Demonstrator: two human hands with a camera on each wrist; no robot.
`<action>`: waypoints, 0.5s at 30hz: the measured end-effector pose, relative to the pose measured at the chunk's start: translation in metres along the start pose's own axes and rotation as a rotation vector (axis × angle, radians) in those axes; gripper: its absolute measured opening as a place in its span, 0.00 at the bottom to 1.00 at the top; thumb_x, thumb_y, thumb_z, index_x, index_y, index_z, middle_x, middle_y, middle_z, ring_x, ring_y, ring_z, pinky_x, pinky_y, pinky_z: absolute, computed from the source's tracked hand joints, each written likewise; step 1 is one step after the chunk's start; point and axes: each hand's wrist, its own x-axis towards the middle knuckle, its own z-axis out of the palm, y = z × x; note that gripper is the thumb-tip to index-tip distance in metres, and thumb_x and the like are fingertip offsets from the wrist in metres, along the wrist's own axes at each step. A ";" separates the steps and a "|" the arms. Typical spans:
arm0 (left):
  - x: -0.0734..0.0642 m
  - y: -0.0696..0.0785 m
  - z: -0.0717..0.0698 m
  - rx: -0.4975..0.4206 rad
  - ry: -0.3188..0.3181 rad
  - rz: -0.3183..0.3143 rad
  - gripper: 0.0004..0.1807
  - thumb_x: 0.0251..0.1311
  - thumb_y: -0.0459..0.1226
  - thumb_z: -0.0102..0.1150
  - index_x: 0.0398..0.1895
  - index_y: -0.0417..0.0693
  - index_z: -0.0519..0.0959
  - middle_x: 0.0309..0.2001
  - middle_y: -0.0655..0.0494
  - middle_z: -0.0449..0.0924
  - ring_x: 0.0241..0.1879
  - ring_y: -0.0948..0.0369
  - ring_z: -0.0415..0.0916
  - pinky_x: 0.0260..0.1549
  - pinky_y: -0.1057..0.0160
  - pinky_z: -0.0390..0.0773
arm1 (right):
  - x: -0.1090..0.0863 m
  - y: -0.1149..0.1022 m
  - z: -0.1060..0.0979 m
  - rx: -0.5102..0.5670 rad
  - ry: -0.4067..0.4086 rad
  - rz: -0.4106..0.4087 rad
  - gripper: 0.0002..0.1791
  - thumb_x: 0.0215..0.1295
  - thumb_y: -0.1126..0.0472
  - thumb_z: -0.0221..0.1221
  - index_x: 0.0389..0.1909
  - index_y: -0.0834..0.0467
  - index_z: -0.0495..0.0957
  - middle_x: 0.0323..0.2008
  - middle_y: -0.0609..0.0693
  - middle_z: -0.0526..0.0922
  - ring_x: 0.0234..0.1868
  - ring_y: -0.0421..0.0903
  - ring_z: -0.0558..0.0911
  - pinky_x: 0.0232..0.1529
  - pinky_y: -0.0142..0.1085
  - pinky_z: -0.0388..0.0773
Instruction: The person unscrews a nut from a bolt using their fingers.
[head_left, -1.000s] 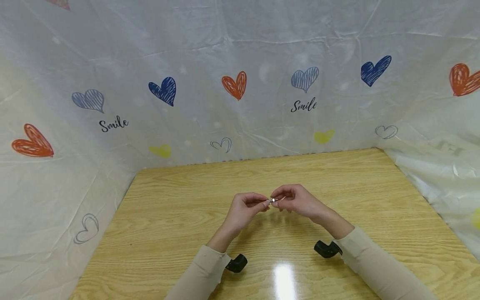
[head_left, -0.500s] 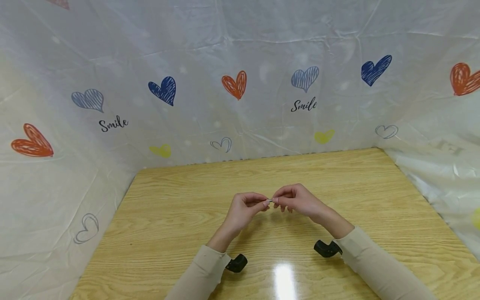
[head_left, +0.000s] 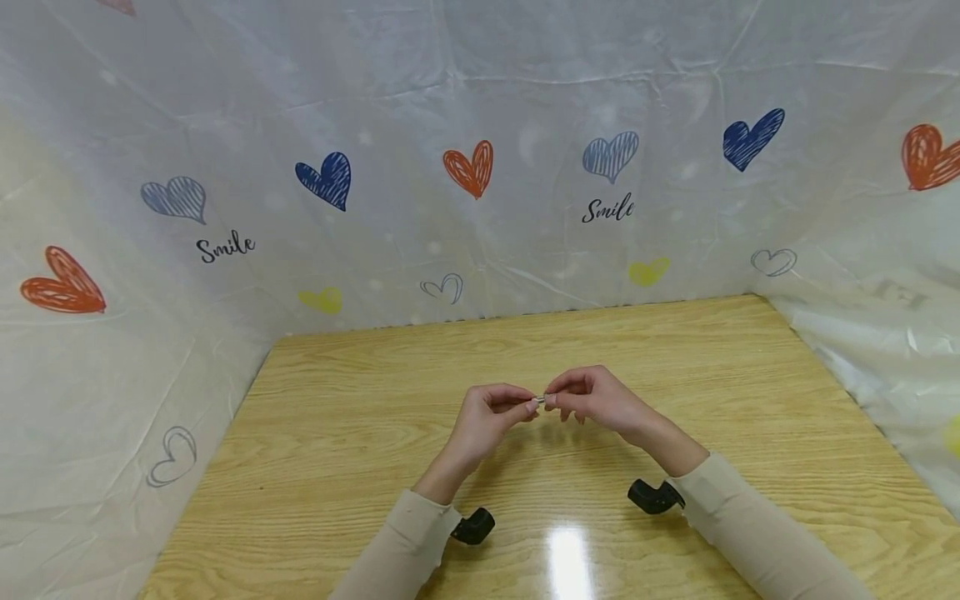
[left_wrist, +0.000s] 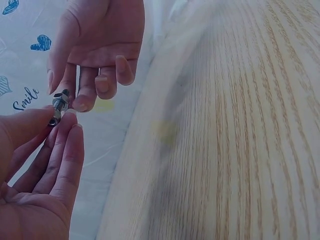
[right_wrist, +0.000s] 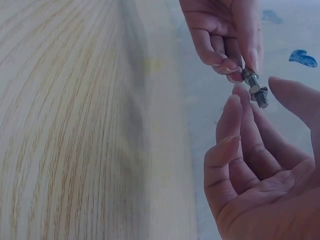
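Between my hands, above the wooden table (head_left: 360, 433), is a small metal bolt (head_left: 540, 400). Thumb and fingertips of my left hand (head_left: 486, 419) pinch its head end. A hex nut (right_wrist: 257, 92) sits on the threaded shank, and the threaded tip points toward my right hand (head_left: 603, 404). In both wrist views the right thumb stands a little apart from the nut, while the right index finger lies close beside or behind it. Whether that finger touches the nut I cannot tell. The other right fingers are loosely bent.
Black curved pieces (head_left: 474, 527) stick out at both sleeve cuffs. A white sheet (head_left: 525, 100) printed with hearts and "Smile" stands along the table's back and sides. A bright reflection lies on the near tabletop.
The right fingers have shifted slightly left along the bolt, so less of it shows in the head view than one second ago. The left hand keeps its pinch in the same place.
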 end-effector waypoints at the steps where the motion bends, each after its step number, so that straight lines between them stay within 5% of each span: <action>1: 0.000 0.000 0.000 0.001 0.000 0.002 0.09 0.67 0.32 0.67 0.46 0.35 0.86 0.43 0.39 0.87 0.43 0.51 0.87 0.51 0.43 0.85 | 0.000 0.000 0.000 -0.006 0.003 0.006 0.15 0.74 0.56 0.62 0.51 0.63 0.84 0.41 0.62 0.87 0.40 0.64 0.81 0.31 0.40 0.78; 6: 0.000 0.001 0.001 0.002 0.000 -0.001 0.09 0.66 0.32 0.67 0.45 0.35 0.87 0.43 0.42 0.88 0.43 0.52 0.88 0.51 0.41 0.85 | 0.000 0.001 -0.001 -0.016 0.000 0.006 0.14 0.75 0.58 0.61 0.51 0.64 0.84 0.40 0.59 0.88 0.40 0.65 0.81 0.31 0.40 0.78; 15: 0.001 0.001 0.001 -0.001 0.000 -0.005 0.08 0.67 0.31 0.66 0.45 0.35 0.87 0.42 0.38 0.87 0.45 0.40 0.85 0.51 0.41 0.85 | 0.000 0.001 0.000 0.007 -0.008 -0.010 0.12 0.73 0.60 0.63 0.50 0.64 0.83 0.39 0.64 0.86 0.38 0.64 0.80 0.30 0.41 0.77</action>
